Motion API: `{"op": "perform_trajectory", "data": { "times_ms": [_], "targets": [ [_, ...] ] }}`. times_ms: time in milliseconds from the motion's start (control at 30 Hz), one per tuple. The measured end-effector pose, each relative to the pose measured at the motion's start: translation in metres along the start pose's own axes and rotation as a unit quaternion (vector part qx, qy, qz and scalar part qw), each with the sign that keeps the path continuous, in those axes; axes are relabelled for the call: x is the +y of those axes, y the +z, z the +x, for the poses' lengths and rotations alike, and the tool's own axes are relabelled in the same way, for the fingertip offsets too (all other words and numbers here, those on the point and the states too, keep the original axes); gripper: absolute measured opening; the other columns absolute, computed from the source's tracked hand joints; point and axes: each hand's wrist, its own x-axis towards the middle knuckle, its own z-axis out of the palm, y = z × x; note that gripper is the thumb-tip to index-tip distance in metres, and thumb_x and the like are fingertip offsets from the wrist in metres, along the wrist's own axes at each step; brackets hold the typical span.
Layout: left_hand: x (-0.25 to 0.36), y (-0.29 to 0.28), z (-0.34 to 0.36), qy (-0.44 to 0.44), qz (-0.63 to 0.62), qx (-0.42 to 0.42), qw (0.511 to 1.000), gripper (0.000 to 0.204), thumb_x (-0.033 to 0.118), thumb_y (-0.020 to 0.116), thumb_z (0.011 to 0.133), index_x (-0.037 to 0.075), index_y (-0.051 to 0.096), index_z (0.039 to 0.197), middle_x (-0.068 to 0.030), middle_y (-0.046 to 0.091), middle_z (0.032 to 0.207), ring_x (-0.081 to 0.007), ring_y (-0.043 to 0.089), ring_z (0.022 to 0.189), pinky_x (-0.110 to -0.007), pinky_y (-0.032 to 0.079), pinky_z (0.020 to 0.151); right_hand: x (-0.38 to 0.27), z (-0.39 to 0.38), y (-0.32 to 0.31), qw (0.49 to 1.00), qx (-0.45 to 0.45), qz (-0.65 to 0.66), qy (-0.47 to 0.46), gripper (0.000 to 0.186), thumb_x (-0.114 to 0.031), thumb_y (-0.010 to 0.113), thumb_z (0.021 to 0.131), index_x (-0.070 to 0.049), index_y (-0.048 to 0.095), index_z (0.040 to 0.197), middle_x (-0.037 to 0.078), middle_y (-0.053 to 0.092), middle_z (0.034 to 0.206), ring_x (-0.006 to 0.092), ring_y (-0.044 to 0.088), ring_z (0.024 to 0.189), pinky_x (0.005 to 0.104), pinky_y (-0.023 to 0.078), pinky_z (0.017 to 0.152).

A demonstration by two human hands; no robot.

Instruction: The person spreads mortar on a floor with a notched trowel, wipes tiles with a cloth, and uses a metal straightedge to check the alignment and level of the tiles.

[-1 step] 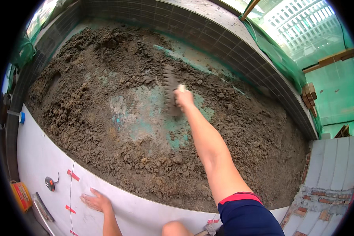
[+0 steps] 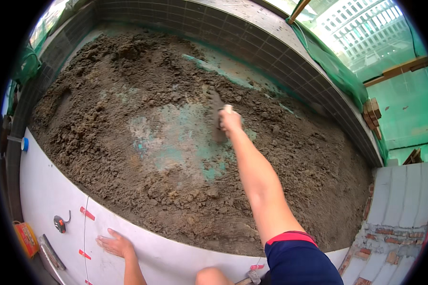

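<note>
My right hand (image 2: 230, 121) grips the pale handle of a notched metal trowel (image 2: 216, 102), blurred, which is in the dark, crumbly mortar (image 2: 104, 142) beside a central patch of teal-stained base (image 2: 171, 137). My left hand (image 2: 114, 244) rests with fingers spread on white panels (image 2: 166, 259) along the near edge of the mortar bed. On these panels, left of that hand, are red levelling wedges (image 2: 87, 213) and a small tape measure (image 2: 60, 223) with its hook out. A tool head (image 2: 252, 278) shows beside my bent knee at the lower edge.
A dark tiled low wall (image 2: 223, 33) borders the far sides, with green netting (image 2: 328, 61) beyond it. Stacked wood pieces (image 2: 371, 114) sit at the right, above a brick-and-block structure (image 2: 404, 194). At the left are a yellow bucket (image 2: 26, 237), a long metal tool (image 2: 52, 251) and a blue round object (image 2: 24, 144).
My right hand and the trowel have moved slightly to the right and a little toward me. My left hand stays in place on the white panel.
</note>
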Motion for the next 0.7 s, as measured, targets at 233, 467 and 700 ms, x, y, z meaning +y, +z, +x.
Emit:
{"op": "perform_trajectory", "data": {
  "times_ms": [233,467,700],
  "targets": [
    [-0.023,0.017,0.004,0.017,-0.015,0.027,0.999,0.077,0.058,0.033,0.097,-0.002,0.031,0.145,-0.0184,0.030,0.152,-0.0314,0.025,0.142,-0.049,0.021,0.114,0.059,-0.022,-0.195,0.967,0.145,0.180,0.102,0.017,-0.019,0.062,0.088,-0.013,0.047,0.082,-0.001,0.044,0.063,0.0095,0.041,0.047,0.0272,0.034,0.039],
    [-0.019,0.007,0.008,0.045,-0.002,0.037,0.998,0.077,0.057,0.034,0.098,-0.005,0.033,0.143,-0.0227,0.033,0.149,-0.0332,0.028,0.141,-0.046,0.025,0.113,0.069,-0.106,-0.249,0.881,0.232,0.406,0.071,0.025,-0.027,0.052,0.089,-0.017,0.039,0.070,-0.007,0.036,0.054,0.0053,0.035,0.041,0.0208,0.030,0.035],
    [-0.018,0.014,0.006,0.049,-0.019,0.030,0.998,0.076,0.058,0.036,0.097,-0.006,0.040,0.137,-0.0224,0.039,0.144,-0.0338,0.032,0.137,-0.046,0.028,0.111,0.093,-0.217,-0.070,0.978,-0.141,0.086,0.130,0.012,-0.012,0.062,0.084,-0.011,0.049,0.082,-0.003,0.047,0.060,0.0087,0.045,0.043,0.0246,0.033,0.037]
  ]
}}
